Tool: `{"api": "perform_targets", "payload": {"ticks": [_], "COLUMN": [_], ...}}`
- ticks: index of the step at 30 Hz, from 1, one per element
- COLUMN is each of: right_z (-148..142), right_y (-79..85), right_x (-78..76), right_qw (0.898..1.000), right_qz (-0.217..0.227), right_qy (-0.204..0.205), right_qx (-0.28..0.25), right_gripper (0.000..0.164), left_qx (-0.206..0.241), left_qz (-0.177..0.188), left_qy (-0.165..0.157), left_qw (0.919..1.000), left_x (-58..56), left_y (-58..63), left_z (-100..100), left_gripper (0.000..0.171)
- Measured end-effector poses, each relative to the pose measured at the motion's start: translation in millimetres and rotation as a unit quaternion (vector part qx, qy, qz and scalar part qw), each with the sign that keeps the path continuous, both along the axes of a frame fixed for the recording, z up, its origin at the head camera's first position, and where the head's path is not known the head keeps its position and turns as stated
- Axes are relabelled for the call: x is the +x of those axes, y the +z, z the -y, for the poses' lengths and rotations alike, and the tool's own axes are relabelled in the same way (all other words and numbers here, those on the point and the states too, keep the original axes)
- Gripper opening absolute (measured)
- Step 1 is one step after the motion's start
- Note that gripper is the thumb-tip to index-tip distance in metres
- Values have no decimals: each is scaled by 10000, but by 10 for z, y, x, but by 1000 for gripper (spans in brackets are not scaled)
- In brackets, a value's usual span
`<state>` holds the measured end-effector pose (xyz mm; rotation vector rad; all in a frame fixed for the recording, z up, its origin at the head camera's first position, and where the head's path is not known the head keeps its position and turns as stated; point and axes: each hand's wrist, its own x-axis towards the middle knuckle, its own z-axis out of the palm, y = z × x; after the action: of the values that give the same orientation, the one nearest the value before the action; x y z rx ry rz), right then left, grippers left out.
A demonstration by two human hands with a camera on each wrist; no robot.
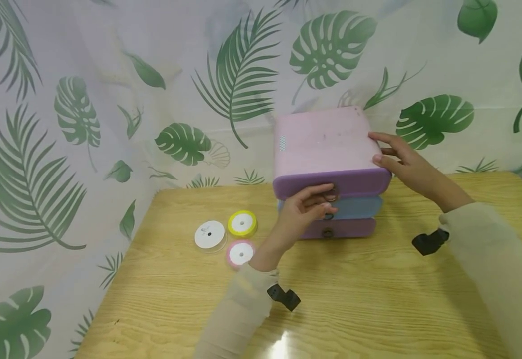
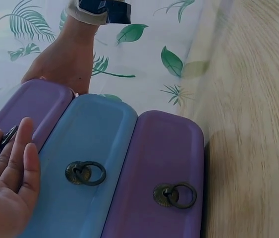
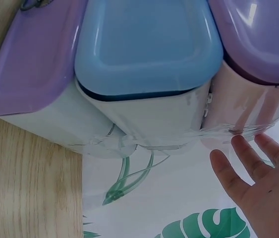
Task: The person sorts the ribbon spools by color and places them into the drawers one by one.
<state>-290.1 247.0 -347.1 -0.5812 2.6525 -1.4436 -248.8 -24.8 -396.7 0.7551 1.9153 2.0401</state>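
Note:
A small three-tier drawer cabinet (image 1: pixel 323 142) has a pale pink top and purple, blue and purple drawer fronts, each with a dark metal ring pull. My left hand (image 1: pixel 303 209) is at the top purple drawer (image 1: pixel 296 184), its fingers holding the ring pull (image 2: pixel 9 137), which is partly hidden behind them. The blue drawer (image 2: pixel 87 134) and the bottom purple drawer (image 2: pixel 161 153) sit below it. My right hand (image 1: pixel 400 162) rests on the cabinet's upper right side with fingers spread, seen in the right wrist view beside the pink side wall (image 3: pixel 253 104).
Left of the cabinet, a white spool (image 1: pixel 210 234), a yellow-edged ribbon spool (image 1: pixel 243 223) and a pink-edged ribbon spool (image 1: pixel 240 254) lie flat on the wooden table (image 1: pixel 171 299). A leaf-patterned cloth (image 1: pixel 144 30) hangs behind the table and along its left side.

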Motion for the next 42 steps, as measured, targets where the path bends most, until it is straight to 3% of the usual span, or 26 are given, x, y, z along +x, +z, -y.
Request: {"api": "perform_targets", "payload": {"ticks": [15,27,42], "right_z": [-9,6,24], "right_y": [-35,-9,-30], "right_x": [-11,14,7], "right_qw": [9999,9997,9998], "right_qz": [53,203,132], "right_qy": [37,43,35], "right_qx": [-82,-97,-122], "right_gripper": [59,61,62], "left_qx": [572,577,606], "left_qz": [442,434,508], "left_qy": [669,725,589], "left_qw": [9951,9948,9951], "left_x": [31,70,250], "left_y": [-14,3,12], "left_z": [-150,-151,-108], "left_gripper": [37,32,32]}}
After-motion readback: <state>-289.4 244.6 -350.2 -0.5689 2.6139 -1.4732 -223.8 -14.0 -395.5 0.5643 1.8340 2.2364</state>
